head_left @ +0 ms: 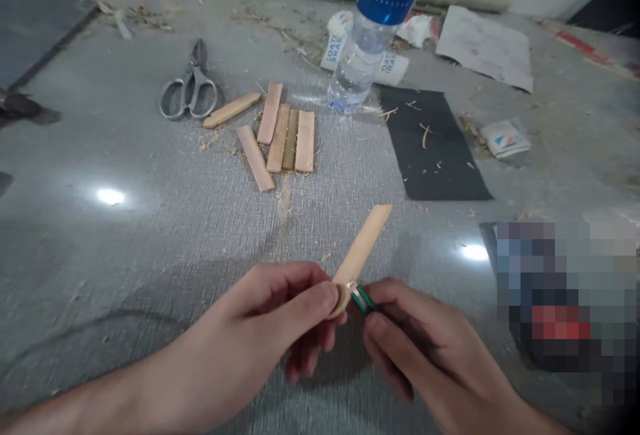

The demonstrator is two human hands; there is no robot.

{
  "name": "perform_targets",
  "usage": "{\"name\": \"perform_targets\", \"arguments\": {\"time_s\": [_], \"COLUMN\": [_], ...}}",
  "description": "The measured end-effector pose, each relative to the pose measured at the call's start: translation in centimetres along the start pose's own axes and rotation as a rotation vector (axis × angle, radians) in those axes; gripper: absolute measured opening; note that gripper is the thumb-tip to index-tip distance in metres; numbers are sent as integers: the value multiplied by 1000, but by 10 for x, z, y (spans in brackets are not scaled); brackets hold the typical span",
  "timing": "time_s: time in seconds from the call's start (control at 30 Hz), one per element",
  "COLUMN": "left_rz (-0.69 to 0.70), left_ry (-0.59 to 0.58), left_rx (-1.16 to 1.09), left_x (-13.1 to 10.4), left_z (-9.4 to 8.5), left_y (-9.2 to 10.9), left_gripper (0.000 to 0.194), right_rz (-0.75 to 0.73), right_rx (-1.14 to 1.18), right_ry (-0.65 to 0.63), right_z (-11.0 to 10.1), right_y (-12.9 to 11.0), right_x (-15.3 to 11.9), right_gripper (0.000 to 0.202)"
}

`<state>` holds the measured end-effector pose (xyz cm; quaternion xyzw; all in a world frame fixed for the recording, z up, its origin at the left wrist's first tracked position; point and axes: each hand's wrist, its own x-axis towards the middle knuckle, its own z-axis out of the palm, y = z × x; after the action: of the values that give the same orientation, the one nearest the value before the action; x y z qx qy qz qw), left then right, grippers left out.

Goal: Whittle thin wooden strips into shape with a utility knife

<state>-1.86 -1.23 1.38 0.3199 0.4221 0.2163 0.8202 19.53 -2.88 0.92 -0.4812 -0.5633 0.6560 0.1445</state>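
Tan wood, tapered at both ends, forms one piece (233, 110) at 10 o'clock that looks finished; five square-ended strips (278, 138) at 11 o'clock seem unworked. At 7 o'clock, the left hand's (265, 328) fingers pinch the near end of the held strip (364, 242), which sits at 5 o'clock, perhaps half shaped: pale, flat, rounded near the thumb, angular toward 1 o'clock. The right hand's (425, 342) fingers grasp a small green-edged tool (362, 298) at its edge, contact unclear.

The wooden strip (364, 240) looks smooth and matt.
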Motion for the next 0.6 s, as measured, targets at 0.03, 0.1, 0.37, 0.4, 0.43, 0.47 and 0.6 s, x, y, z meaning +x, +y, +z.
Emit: {"name": "perform_targets", "arguments": {"time_s": [0.03,0.1,0.37,0.4,0.43,0.47,0.6], "left_rz": [8,41,90,79,70,66,194], "left_ry": [-24,-41,-92,-121,-150,-165,-27], "left_rx": [2,43,19,56,81,91,-41], "left_x": [-1,-2,-2,-2,-2,-2,3], "left_z": [1,3,5,3,2,2,13], "left_y": [-1,-3,4,6,7,6,-14], "left_gripper": [36,40,35,35,35,35,38], "right_rz": [-27,-73,-152,-142,-134,-129,-170], "right_rx": [-16,-37,-66,-80,-92,-95,-23], "right_ry": [2,2,10,0,-12,-21,22], "right_z": [1,4,2,0,-1,-1,6], "right_y": [0,0,1,1,1,1,5], "right_x": [-1,-2,-9,-10,-10,-10,-10], "right_gripper": [27,28,34,32,30,29,34]}}
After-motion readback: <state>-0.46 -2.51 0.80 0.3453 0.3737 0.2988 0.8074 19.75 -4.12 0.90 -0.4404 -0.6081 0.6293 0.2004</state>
